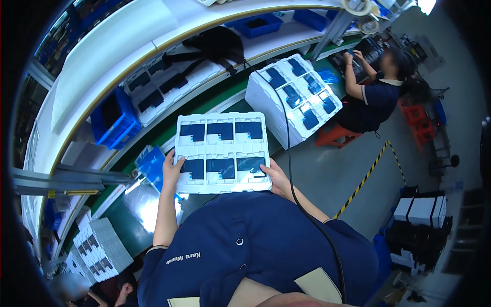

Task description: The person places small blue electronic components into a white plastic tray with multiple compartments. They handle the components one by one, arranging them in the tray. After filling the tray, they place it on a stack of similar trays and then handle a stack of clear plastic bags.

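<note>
A white plastic tray (222,149) is held level in front of my body. Its several compartments carry flat dark rectangular parts (220,131), in two rows. My left hand (173,170) grips the tray's left edge, the thumb lying over the rim near the lower left compartment. At the lower right side my right hand (277,177) holds it, with the thumb on top by the lower right part. The fingers under the tray are hidden. Just beyond it, to the right, stands a tall stack of similar white trays (270,113), its top one filled with dark parts.
A green workbench (125,215) curves along the left, under a white shelf (117,48) with blue bins (115,117) and a black bag (217,46). Another tray stack (115,245) is at lower left. A co-worker (381,94) sits at right; a black cable (290,169) hangs before me.
</note>
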Demonstrator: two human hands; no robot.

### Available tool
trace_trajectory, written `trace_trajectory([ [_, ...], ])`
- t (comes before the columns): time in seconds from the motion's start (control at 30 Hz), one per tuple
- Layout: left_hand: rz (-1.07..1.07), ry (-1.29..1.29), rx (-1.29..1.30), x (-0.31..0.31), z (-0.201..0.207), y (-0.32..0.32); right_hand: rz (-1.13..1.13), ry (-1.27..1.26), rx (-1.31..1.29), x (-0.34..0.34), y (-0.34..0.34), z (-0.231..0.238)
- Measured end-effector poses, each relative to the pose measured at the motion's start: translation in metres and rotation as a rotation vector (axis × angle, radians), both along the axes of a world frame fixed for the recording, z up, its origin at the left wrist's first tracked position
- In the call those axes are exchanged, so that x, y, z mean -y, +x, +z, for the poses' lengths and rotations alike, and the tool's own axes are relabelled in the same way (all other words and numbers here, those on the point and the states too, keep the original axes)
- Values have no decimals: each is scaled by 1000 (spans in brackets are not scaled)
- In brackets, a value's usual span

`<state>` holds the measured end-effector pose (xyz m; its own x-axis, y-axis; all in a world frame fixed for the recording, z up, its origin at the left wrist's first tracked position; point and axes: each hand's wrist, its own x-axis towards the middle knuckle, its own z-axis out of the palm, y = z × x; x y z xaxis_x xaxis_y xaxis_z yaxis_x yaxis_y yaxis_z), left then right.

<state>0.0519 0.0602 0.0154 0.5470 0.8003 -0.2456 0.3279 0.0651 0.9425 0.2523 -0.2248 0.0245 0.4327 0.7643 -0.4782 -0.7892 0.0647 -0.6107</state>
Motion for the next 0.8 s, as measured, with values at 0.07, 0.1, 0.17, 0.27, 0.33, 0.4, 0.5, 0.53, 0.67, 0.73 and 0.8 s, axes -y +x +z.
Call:
trace_trajectory([
  [0.07,-48,-28,55,-5,-3,6,-37,7,21,5,-4,0],
  [0.1,-72,-42,82,-8,-4,8,-55,11,32,9,-8,-2],
  [0.17,-119,-40,74,-7,0,24,-101,-40,64,19,-11,-15],
  [0.27,-186,-53,99,-9,3,38,-185,-117,146,29,-17,-10],
  [0.33,-221,-75,123,-9,9,47,-237,-95,222,31,-24,13],
  [0.4,-252,-92,157,-10,10,55,-269,-81,243,33,-27,22],
  [0.5,-285,-138,235,-15,8,62,-288,-95,205,32,-27,36],
  [0.53,-309,-146,239,-15,11,69,-315,-92,196,35,-26,42],
  [0.67,-425,-210,280,2,31,117,-437,-35,216,53,-5,39],
  [0.73,-496,-224,307,7,33,144,-466,-7,215,65,13,30],
  [0.8,-533,-196,306,9,21,169,-494,-6,203,74,27,30],
])
